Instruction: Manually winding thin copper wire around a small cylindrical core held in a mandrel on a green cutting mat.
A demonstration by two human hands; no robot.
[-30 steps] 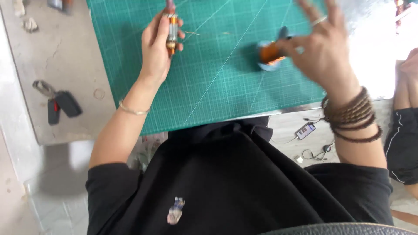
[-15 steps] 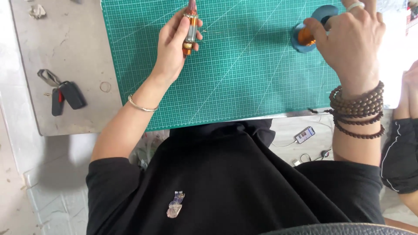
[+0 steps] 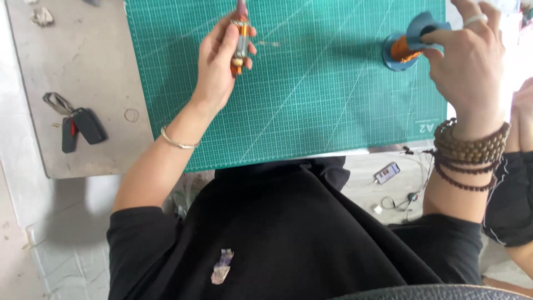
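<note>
Hands work copper wire over a green cutting mat (image 3: 311, 111)
Left hand (image 3: 219, 64) is closed around a small motor armature (image 3: 240, 44), far centre; right hand (image 3: 472, 61) pinches a blue wire spool (image 3: 408, 44), far right, fingers partly curled, possibly feeding wire; keeping the strand taut would help

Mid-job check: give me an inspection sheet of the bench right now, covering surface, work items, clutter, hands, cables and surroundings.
Surface: green cutting mat with a white grid, lying on a grey table.
Job's things: small motor armature with copper windings, in the left hand; blue spool of copper wire standing on the mat at the right.
Clutter: car keys on the table left of the mat; a crumpled scrap at the far left corner.
Grippers: left hand closed around the armature; right hand touching the spool's top.
Cables: thin dark cable on the floor beside a phone.
Surroundings: another person's arm at the right edge.
</note>
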